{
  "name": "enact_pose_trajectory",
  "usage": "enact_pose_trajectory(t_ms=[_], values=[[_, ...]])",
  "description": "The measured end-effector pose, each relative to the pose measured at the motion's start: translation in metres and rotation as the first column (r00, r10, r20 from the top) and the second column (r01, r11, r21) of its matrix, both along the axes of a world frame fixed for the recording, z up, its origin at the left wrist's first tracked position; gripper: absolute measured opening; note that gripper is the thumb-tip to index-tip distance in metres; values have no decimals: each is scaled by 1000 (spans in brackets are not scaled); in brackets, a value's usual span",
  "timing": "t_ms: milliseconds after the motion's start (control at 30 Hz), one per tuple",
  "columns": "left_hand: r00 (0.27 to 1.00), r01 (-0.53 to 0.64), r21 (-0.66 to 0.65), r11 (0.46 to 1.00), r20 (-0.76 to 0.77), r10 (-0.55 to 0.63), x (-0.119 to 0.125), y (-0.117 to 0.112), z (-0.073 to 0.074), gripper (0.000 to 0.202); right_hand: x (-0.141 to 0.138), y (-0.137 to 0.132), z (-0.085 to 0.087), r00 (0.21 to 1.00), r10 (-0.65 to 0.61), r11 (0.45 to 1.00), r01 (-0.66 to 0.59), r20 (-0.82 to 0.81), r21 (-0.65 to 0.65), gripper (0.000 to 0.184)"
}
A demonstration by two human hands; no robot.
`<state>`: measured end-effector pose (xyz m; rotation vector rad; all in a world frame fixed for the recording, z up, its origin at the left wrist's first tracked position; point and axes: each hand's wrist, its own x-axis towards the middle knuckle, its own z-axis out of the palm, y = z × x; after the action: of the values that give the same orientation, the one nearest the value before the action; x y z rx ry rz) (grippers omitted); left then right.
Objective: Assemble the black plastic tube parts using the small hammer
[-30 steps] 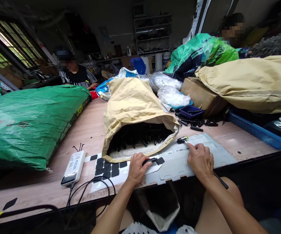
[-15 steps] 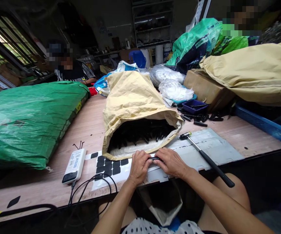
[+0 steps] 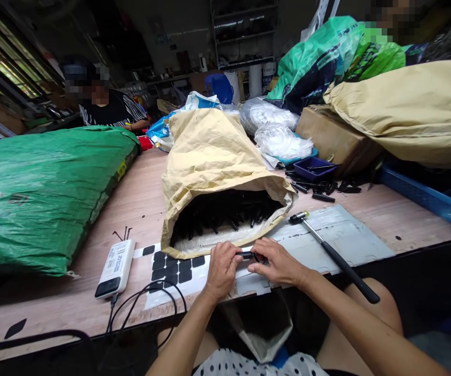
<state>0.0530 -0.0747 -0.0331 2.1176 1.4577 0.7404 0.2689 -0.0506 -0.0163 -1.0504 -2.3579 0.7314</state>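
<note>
My left hand (image 3: 221, 267) and my right hand (image 3: 274, 262) meet at the table's near edge, both pinched on a small black part (image 3: 248, 255) held between them. They hover over a grey metal sheet (image 3: 346, 235). Just left lies a white backing sheet with several black square pads (image 3: 173, 270). A small hammer (image 3: 333, 256) with a black handle lies on the metal sheet to the right, untouched. Behind my hands gapes an open tan sack (image 3: 213, 167) filled with black parts.
A white power bank (image 3: 115, 268) with a black cable lies left. A big green sack (image 3: 41, 193) fills the left side. Tan sack, cardboard box (image 3: 333, 140), purple tray (image 3: 313, 168) and loose black parts sit at right. Two other people sit at the far side.
My right hand let go of the hammer, which now lies on the metal sheet, and moved left to join my left hand on the black part.
</note>
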Motion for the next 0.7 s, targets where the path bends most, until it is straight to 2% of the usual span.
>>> enact_pose_trajectory(t_ms=[167, 400, 700], values=[[1000, 2, 29, 1000, -14, -2, 0, 0, -2, 22, 3, 5, 0, 999, 44, 998, -44, 6, -47, 30], [996, 4, 42, 999, -85, 0, 3, -1, -3, 14, -4, 2, -12, 998, -17, 1000, 17, 57, 3, 25], [998, 7, 21, 1000, -63, -6, 1, -2, -1, 25, -5, -5, -10, 1000, -22, 997, 24, -19, 74, 33]])
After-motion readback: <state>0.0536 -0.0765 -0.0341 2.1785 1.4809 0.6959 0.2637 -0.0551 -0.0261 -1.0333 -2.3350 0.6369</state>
